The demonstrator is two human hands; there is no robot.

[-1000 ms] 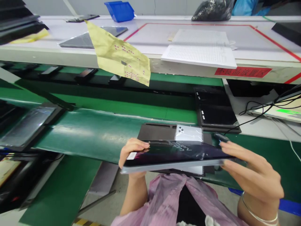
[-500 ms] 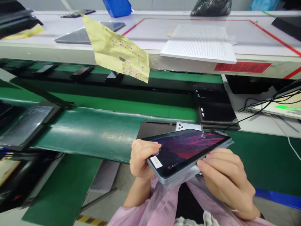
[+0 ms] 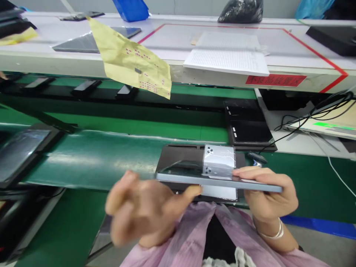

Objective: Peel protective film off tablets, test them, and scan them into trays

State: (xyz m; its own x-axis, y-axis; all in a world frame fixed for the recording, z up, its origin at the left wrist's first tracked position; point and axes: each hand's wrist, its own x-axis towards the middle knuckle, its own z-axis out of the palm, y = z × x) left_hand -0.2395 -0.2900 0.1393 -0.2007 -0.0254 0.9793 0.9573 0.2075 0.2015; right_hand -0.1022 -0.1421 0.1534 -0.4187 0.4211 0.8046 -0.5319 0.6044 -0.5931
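Note:
A tablet point(image 3: 194, 180) is seen nearly edge-on in front of me, its long thin side facing me. My right hand point(image 3: 269, 189) grips its right end between thumb and fingers. My left hand point(image 3: 150, 207) is smeared by motion, with its fingers apart, below the left part of the tablet; its thumb lies near the lower edge, and contact cannot be made out. Behind and under the tablet, a dark tray point(image 3: 178, 154) bears a light silver-blue device point(image 3: 219, 155) with round camera marks.
Another dark tray point(image 3: 274, 148) with black-screened devices stands behind right, beside black cables point(image 3: 308, 115). A wrapped tablet point(image 3: 22, 148) lies far left. A yellow sheet point(image 3: 133, 61) hangs from the white shelf point(image 3: 69, 61), which also bears printed papers point(image 3: 228, 52).
The tablet has turned from showing its lit screen to nearly edge-on. My left hand has let go of its left corner and moved left and down. My right hand now holds the right end.

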